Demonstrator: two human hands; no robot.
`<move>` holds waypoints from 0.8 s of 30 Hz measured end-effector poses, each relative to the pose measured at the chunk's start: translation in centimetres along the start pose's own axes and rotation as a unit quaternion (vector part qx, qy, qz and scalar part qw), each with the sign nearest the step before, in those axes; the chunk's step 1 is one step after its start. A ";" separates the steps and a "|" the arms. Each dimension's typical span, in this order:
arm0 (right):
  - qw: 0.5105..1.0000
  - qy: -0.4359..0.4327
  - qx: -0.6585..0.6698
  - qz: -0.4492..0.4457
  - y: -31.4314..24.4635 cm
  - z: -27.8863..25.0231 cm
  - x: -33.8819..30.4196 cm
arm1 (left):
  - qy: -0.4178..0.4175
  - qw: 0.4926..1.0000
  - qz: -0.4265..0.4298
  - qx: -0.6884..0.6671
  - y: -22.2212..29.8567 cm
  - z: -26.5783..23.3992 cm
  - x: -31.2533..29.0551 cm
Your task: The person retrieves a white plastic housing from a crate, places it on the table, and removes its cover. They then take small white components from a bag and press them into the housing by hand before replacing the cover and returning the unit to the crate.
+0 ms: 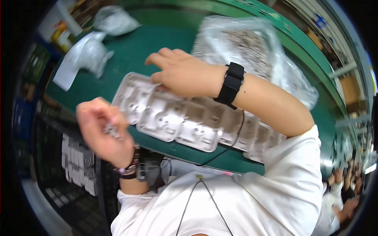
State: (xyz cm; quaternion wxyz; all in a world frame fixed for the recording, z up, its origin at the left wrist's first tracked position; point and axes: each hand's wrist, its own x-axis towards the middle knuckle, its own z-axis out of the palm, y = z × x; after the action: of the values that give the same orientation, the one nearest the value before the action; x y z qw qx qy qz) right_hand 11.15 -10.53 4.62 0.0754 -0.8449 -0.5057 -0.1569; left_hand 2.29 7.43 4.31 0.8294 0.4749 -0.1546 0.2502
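A white sheet (67,74) lies at ten o'clock, any print too small to read. At nine o'clock, the left hand's (103,133) fingers curl around small, blurred greyish parts (112,130) in the palm; the right hand (173,72), near eleven, bends over pale, hollow housings (199,128) lined from ten to four, its grip impossible to tell.

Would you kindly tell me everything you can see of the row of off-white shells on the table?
The row of shells is shallow and off-white, seemingly moulded plastic, with rounded corners, raised rims and small round details inside. They lie hollow side up, side by side on the green table, slanting nearer the person toward the right. The right hand is over their far edge, contact unclear; the right forearm hides part, and a dark cord crosses over.
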 end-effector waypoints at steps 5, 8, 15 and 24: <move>0.985 -0.074 -0.013 0.154 -0.1 -8.1 -8.6 | -0.185 0.978 -0.021 0.089 -0.9 6.1 4.8; 0.935 0.072 -0.142 0.318 4.2 -11.1 -16.7 | -0.340 0.875 0.013 0.343 -5.1 12.5 7.7; 0.891 -0.171 -0.003 0.421 11.0 -7.8 -28.2 | -0.529 0.712 0.072 0.456 -18.6 21.0 6.5; 0.884 -0.176 -0.014 0.432 11.2 -7.0 -28.3 | -0.585 0.679 0.179 0.407 -16.2 21.7 5.6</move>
State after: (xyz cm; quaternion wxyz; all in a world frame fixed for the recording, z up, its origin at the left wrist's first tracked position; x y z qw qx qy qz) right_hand 7.19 -41.42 1.89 0.0340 -0.9944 -0.0930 0.0359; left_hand 15.65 -16.75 6.44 0.2343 0.7788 -0.5727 0.1032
